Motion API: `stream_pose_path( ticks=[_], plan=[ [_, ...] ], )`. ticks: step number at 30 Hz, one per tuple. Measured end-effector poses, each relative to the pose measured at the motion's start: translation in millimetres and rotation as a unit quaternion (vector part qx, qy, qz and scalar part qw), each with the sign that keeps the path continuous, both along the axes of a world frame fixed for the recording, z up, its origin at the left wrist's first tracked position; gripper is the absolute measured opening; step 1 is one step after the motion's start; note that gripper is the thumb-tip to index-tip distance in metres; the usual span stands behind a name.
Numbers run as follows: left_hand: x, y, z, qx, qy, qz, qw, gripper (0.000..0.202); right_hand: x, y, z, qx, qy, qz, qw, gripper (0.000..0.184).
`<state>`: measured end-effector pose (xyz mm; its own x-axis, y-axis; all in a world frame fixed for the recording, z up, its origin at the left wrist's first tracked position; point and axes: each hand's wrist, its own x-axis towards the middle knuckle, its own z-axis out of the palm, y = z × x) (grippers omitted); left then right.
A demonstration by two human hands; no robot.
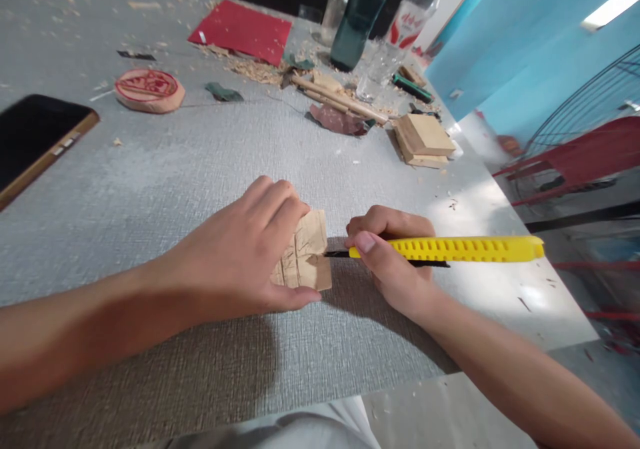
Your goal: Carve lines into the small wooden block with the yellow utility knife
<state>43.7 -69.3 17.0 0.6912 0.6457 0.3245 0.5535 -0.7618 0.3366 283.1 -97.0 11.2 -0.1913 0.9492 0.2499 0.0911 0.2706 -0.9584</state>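
Note:
My left hand (pixel 260 249) grips a small flat block of pale wood (pixel 313 242) on the table, fingers over its far edge and thumb along the near one. Pencil-like lines mark the block, and a notch shows at its right side. In my right hand (pixel 395 255) is a yellow utility knife (pixel 470 249), pinched near its front end with the handle pointing right. Its dark blade meets the notched right edge of the wood. My left palm hides the block's left part.
A phone (pixel 40 135) lies at the left, with a round carved wooden piece (pixel 149 90) beyond it. Farther back are red paper (pixel 243 30), wood shavings, sticks (pixel 345 102), a dark bottle (pixel 359 19) and a clear plastic bottle (pixel 410 22). Stacked wood blocks (pixel 424 139) sit near the table's right edge.

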Motion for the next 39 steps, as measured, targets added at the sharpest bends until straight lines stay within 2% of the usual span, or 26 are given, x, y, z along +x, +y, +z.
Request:
stream_pose_path(
  ticks=[5, 10, 18, 22, 25, 27, 33, 39],
  plan=[
    [-0.3, 0.1, -1.2, -0.028, -0.003, 0.008, 1.000, 0.067, -4.4, -1.7, 9.0, 0.010, -0.026, 0.018, 0.999, 0.034],
    [0.4, 1.8, -3.5, -0.080, -0.004, 0.023, 0.997, 0.061, -9.3, 8.5, 15.4, -0.026, -0.061, 0.027, 0.997, 0.037],
    [2.7, 2.8, -0.8, -0.119, -0.006, 0.040, 0.992, 0.057, -19.4, 19.3, 23.7, -0.052, -0.098, -0.019, 0.994, 0.032],
    [2.7, 4.6, -1.4, -0.108, -0.011, 0.029, 0.994, 0.052, -19.4, 15.4, 18.8, -0.021, -0.096, -0.009, 0.995, 0.024],
    [3.0, 6.7, -3.3, -0.110, -0.018, 0.019, 0.994, 0.052, -20.4, 15.9, 14.5, 0.035, -0.053, 0.001, 0.998, 0.014],
    [3.3, 7.6, -4.3, -0.117, -0.024, 0.015, 0.993, 0.054, -21.9, 18.0, 13.1, 0.046, -0.029, 0.011, 0.998, 0.015],
    [3.2, 8.4, -4.8, -0.135, -0.029, 0.013, 0.990, 0.054, -27.2, 25.1, 13.3, -0.031, 0.014, 0.037, 0.999, 0.019],
    [2.5, 8.6, -3.5, -0.130, -0.025, 0.004, 0.991, 0.050, -31.7, 30.1, 14.5, -0.046, -0.015, 0.069, 0.996, 0.019]
  ],
)
